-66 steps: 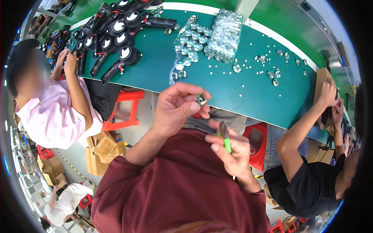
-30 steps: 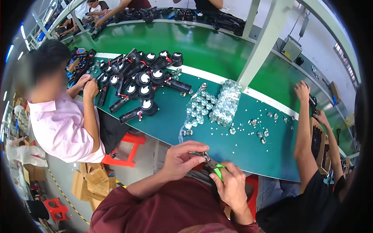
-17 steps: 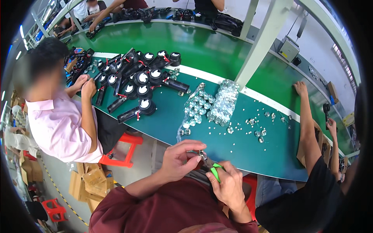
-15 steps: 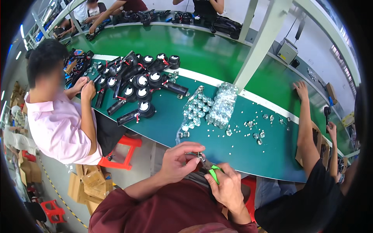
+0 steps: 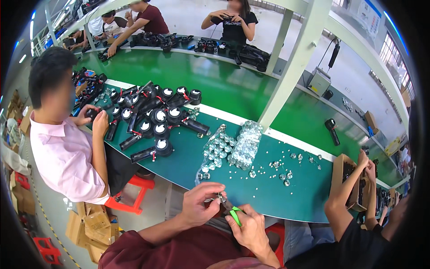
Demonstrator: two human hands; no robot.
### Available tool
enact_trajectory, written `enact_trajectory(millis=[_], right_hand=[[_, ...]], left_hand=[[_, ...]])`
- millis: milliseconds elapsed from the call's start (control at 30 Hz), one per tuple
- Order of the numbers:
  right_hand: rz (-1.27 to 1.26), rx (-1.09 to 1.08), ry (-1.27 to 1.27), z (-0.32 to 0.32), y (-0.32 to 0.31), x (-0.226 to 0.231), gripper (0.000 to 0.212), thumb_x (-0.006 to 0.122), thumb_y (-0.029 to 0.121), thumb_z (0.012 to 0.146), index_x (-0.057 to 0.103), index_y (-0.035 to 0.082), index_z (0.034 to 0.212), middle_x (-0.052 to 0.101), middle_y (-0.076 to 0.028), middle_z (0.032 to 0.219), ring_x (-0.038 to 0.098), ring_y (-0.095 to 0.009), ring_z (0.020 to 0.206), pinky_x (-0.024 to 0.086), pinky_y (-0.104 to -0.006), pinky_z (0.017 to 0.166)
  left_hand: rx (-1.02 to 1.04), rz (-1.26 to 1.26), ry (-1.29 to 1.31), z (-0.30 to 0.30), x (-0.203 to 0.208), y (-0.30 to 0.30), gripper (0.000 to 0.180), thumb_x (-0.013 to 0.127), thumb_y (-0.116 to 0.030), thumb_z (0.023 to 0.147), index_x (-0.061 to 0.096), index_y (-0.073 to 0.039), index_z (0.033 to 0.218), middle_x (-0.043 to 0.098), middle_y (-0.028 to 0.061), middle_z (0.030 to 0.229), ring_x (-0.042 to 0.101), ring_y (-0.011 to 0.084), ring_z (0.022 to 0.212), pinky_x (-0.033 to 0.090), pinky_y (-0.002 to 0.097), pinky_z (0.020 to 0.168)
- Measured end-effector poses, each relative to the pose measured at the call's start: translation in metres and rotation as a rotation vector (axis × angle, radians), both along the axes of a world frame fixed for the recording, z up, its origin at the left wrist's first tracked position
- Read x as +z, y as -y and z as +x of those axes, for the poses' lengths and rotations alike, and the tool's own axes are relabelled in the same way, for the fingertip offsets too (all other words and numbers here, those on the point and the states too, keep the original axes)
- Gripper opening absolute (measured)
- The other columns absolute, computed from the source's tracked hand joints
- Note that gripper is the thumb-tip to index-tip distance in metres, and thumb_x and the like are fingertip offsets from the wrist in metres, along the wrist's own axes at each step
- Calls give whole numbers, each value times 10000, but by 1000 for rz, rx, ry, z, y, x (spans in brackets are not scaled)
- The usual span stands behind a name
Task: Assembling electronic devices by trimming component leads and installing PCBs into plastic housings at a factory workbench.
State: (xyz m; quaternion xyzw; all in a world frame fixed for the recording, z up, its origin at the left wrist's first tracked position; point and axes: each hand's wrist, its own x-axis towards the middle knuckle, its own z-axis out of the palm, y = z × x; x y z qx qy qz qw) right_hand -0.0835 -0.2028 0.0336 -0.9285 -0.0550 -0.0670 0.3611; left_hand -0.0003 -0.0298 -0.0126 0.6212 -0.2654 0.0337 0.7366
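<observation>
Over the table's near edge, my left hand [image 5: 204, 204] pinches a small shiny metal part [image 5: 220, 195] between thumb and fingertips. My right hand [image 5: 250, 227] is wrapped round green-handled pliers [image 5: 234, 215], whose jaws meet that part; whether they bite on it I cannot tell. Beyond my hands, a pile of small round silvery parts [image 5: 219, 152] lies on the green table [image 5: 179, 168]. Beside it stands a block of similar parts in clear wrap [image 5: 246, 145]. Loose round parts [image 5: 287, 182] and tiny white pieces are scattered to the right.
Many black handled housings with round heads [image 5: 163, 147] are heaped at left. A person in a pink shirt [image 5: 67, 152] sits there. At right, a black-sleeved person reaches over a cardboard box [image 5: 339, 172]. A white post [image 5: 286, 67] rises by the green belt [image 5: 215, 85]. Others work across it.
My view has tilted up; both hands keep their hold. The right-hand person's arm has moved from the belt to the box, and a black housing now lies on the belt.
</observation>
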Motion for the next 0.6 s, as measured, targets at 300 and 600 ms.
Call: enact_trajectory(millis=[300,600], right_hand=[[-14,5,7,3,0,2,179,756,150,830,725,-12,899,676,-157,907,660,-368,716,521,-451,649],[1,5,-39,2,-5,2,184,749,143,838,727,-20,920,668,-153,908,654,-360,682,519,-439,619]], left_hand=[[113,88,93,3,-3,2,354,610,135,784,662,25,1116,677,179,1103,721,230,951,620,312,823],[229,122,193,4,-2,4,351,620,139,734,673,21,1060,695,174,1030,733,223,840,625,297,713]])
